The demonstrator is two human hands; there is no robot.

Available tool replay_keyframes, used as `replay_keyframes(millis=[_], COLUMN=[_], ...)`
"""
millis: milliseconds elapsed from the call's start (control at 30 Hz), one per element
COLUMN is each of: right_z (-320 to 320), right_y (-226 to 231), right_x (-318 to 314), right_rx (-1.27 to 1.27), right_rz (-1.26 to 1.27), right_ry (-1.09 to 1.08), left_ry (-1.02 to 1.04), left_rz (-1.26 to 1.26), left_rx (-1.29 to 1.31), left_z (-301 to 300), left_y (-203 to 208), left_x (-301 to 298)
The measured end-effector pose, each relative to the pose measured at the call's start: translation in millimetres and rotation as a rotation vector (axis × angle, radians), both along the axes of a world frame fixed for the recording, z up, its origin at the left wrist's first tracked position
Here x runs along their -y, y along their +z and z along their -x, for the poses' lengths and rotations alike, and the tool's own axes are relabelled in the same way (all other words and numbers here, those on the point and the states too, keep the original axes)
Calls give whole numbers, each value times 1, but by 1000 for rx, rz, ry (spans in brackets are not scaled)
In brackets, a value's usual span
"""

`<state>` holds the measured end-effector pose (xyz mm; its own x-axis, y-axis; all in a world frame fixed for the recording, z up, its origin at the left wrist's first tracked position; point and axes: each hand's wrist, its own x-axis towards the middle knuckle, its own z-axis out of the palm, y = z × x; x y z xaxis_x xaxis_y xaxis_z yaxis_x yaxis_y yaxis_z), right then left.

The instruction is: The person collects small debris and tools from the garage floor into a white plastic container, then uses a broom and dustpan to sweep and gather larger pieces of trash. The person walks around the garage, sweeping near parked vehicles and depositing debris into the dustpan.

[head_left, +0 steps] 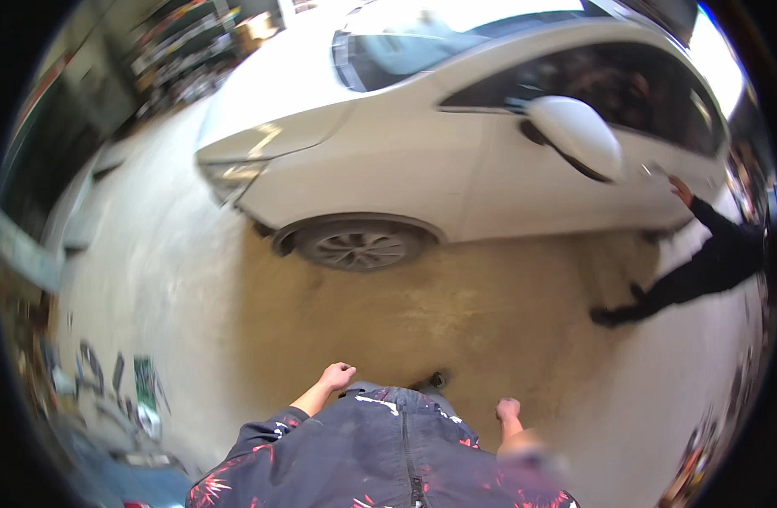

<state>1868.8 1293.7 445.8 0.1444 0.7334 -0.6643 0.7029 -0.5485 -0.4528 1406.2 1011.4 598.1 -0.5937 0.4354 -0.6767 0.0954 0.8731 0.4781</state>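
My left hand hangs in front of my body at left, its fingers curled in. A tiny dark spot shows by the thumb, but whether it is a held thing is too small to tell. On the other side my right hand is a loose fist with nothing visible in it. Neither hand touches anything around it. Ahead of both stands a white car, side-on, its nose to the left. The front wheel and the white side mirror face me.
At right a person in dark clothes reaches a hand to the car's door handle. Loaded shelves stand at the back left. Tools and a green item lie on the floor at left. More clutter lines the right rim.
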Motion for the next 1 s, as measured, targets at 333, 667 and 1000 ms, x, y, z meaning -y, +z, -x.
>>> replay_keyframes(millis=[333, 667, 1000], right_z=[299, 504, 741], right_y=[17, 112, 95], right_x=[172, 303, 409], right_rx=[-197, -215, -98], right_rz=[248, 116, 235], right_ry=[619, 1202, 1503], left_ry=[793, 1152, 1117], left_rz=[204, 367, 44], left_rx=[194, 314, 114], left_z=[-69, -173, -48], left_y=[-70, -113, -106], left_x=[356, 484, 435])
